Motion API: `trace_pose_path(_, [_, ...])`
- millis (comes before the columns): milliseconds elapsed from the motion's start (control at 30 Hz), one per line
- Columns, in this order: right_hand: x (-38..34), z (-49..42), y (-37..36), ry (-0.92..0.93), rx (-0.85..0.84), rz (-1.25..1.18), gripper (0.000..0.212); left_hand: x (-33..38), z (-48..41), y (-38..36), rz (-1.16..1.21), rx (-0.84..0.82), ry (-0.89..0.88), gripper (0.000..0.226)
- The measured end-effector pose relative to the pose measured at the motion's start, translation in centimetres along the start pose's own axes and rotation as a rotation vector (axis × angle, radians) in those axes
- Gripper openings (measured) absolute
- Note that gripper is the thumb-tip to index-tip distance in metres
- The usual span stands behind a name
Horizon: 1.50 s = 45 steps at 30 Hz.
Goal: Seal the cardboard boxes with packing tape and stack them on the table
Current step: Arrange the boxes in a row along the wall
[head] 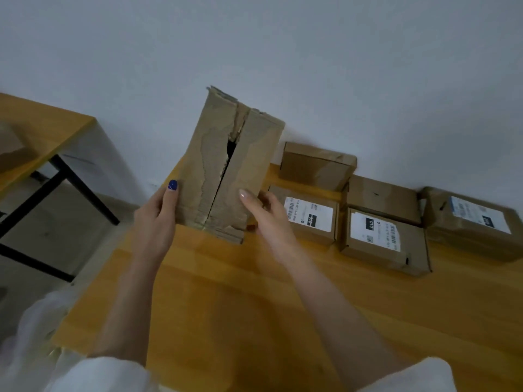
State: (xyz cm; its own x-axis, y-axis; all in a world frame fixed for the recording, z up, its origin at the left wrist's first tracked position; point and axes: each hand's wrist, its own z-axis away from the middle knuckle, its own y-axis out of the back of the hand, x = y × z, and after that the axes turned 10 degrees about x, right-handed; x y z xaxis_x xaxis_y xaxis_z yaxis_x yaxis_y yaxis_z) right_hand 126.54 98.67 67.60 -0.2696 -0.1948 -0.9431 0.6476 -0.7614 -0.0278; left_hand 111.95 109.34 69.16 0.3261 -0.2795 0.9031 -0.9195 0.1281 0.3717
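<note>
Torn box (226,165) upright at table's (254,306) far left edge. Your left hand (154,219) and right hand (266,213) clamp its sides: thumbs on front, fingers wrapped behind. Its seam gapes. Other boxes (382,241) lie right.

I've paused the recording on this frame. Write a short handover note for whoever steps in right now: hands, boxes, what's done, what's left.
Left hand: grips the left edge of the held box, thumb on its front.
Right hand: grips the right edge of the same box, thumb on its front.
Held box: upright and slightly tilted, over the far left corner of the table. Its centre seam gapes and shows no tape.
Other boxes: five lie by the wall, three with labels. None is clearly stacked.
Done: nothing can be confirmed as sealed.
Left: tape the open seam, then stack the boxes. No tape roll is in view, so find one first.
</note>
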Motion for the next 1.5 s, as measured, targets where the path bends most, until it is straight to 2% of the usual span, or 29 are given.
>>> trace_pose_path(67, [-1.3, 1.1, 2.3, 0.0, 0.041, -0.083, 0.064, 0.8, 0.6, -0.3, 0.031, -0.079, -0.045, 0.047])
trace_pose_path(133, [-2.6, 2.4, 5.1, -0.002, 0.088, -0.132, 0.089, 2.0, 1.3, -0.9, 0.071, -0.145, -0.085, 0.05])
trace_pose_path(200, [-3.5, 4.1, 8.1, 0.057, 0.184, -0.048, 0.098, 3.6, 2.6, -1.8, 0.093, -0.207, -0.112, 0.048])
trace_pose_path(300, [-3.5, 6.9, 13.1, 0.292, 0.434, 0.185, 0.086, 5.1, 5.3, -3.9, 0.161, -0.327, -0.109, 0.05])
trace_pose_path(433, [-2.5, 10.6, 19.4, 0.417, 0.552, 0.105, 0.078, 6.5, 10.5, -5.7, 0.238, -0.553, 0.043, 0.049])
trace_pose_path(500, [-1.9, 12.5, 22.0, 0.44, 0.604, 0.037, 0.058, 7.4, 13.1, -6.4, 0.223, -0.66, 0.03, 0.046])
trace_pose_path(567, [-0.8, 14.4, 23.7, 0.486, 0.699, 0.128, 0.038, 7.4, 15.1, -7.0, 0.204, -0.719, 0.026, 0.044])
trace_pose_path(633, [1.1, 15.8, 24.7, 0.524, 0.771, 0.273, 0.031, 6.9, 16.3, -7.7, 0.197, -0.67, 0.043, 0.033])
trace_pose_path(733, [4.4, 17.7, 25.5, 0.478, 0.764, 0.42, 0.028, 5.9, 18.0, -9.2, 0.166, -0.464, 0.058, 0.018])
trace_pose_path(833, [7.6, 19.0, 26.0, 0.41, 0.737, 0.565, 0.028, 5.8, 19.3, -10.8, 0.09, -0.321, 0.119, 0.037])
trace_pose_path(1067, [11.2, 19.6, 27.6, 0.232, 0.739, 0.764, 0.043, 4.9, 20.3, -13.1, -0.063, -0.565, 0.014, 0.023])
trace_pose_path(1200, [10.6, 18.7, 27.3, 0.271, 0.704, 0.663, 0.043, 4.7, 20.3, -13.4, -0.09, -0.621, -0.06, 0.019])
trace_pose_path(1267, [10.4, 18.5, 26.8, 0.304, 0.743, 0.639, 0.036, 4.3, 20.4, -13.3, -0.104, -0.628, -0.082, 0.015])
trace_pose_path(1333, [10.6, 18.2, 26.5, 0.275, 0.855, 0.688, 0.035, 4.2, 20.4, -13.3, -0.123, -0.606, -0.111, 0.015])
trace_pose_path(1400, [10.2, 17.9, 26.6, 0.141, 0.944, 0.807, 0.04, 4.4, 20.5, -13.1, -0.162, -0.563, -0.145, 0.017])
trace_pose_path(1500, [9.3, 17.2, 27.6, -0.027, 0.949, 0.946, 0.048, 4.6, 20.8, -12.8, -0.202, -0.516, -0.159, 0.022])
